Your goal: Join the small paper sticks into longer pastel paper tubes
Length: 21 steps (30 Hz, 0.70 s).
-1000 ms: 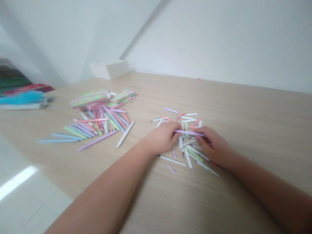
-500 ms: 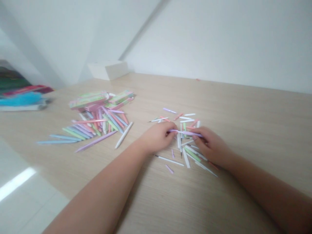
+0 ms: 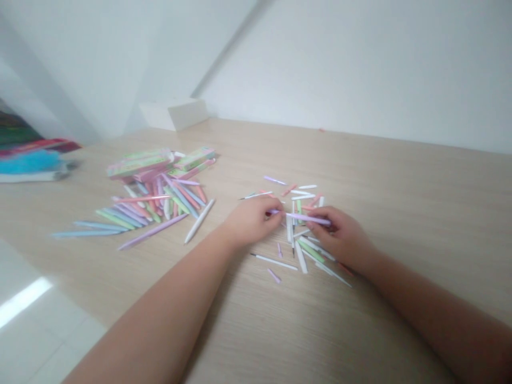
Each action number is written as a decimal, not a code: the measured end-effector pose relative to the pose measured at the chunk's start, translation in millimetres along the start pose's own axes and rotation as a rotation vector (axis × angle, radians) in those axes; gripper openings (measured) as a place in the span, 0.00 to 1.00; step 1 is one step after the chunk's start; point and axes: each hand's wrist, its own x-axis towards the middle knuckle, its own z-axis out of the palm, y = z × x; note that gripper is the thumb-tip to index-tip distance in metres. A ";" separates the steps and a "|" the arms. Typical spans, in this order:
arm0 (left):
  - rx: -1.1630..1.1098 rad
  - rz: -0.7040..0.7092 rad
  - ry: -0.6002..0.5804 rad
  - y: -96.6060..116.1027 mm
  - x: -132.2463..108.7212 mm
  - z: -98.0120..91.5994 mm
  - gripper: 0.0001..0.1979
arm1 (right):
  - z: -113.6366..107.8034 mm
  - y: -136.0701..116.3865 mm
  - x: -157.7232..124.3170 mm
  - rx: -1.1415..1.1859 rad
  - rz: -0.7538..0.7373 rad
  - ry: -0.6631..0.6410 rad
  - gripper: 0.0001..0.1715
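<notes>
Between my two hands a slim purple pen (image 3: 304, 217) lies level, just above a scatter of pen parts. My left hand (image 3: 256, 217) pinches its left end, where a small purple piece (image 3: 274, 212) shows at the fingertips. A short pale section separates that piece from the longer purple barrel. The barrel's right end is gripped by the thumb and fingers of my right hand (image 3: 342, 233). Below and around lie white tubes (image 3: 301, 257), a green barrel (image 3: 312, 250), a thin white refill with a dark tip (image 3: 275, 262) and small purple pieces (image 3: 274, 276).
Left of my hands lies a pile of pastel pens (image 3: 160, 200), with a white pen (image 3: 199, 222) at its near side. Behind it are printed slim boxes (image 3: 140, 164). A white box (image 3: 186, 113) stands near the wall; a blue item (image 3: 34, 162) lies far left.
My right fingertips have shifted left along the purple barrel, and the left hand has moved slightly left. The whole view has slid a little; the scattered parts lie as before.
</notes>
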 end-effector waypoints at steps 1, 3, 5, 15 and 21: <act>-0.002 -0.006 0.008 -1.9 0.0 -1.4 0.11 | -0.6 -1.1 0.3 0.031 0.014 0.019 0.12; -0.008 -0.016 0.020 -5.2 0.2 -4.1 0.11 | -2.1 -2.4 1.3 0.097 0.040 0.056 0.13; -0.011 -0.027 0.031 -7.5 0.2 -6.5 0.11 | -3.5 -1.8 2.4 0.132 0.055 0.086 0.13; 0.076 -0.086 0.058 -12.3 -1.3 -13.8 0.13 | -5.9 0.5 2.5 -0.001 0.070 0.160 0.08; 0.112 -0.114 0.039 -12.3 -1.7 -13.7 0.14 | -7.8 0.6 4.4 -0.008 0.085 0.147 0.07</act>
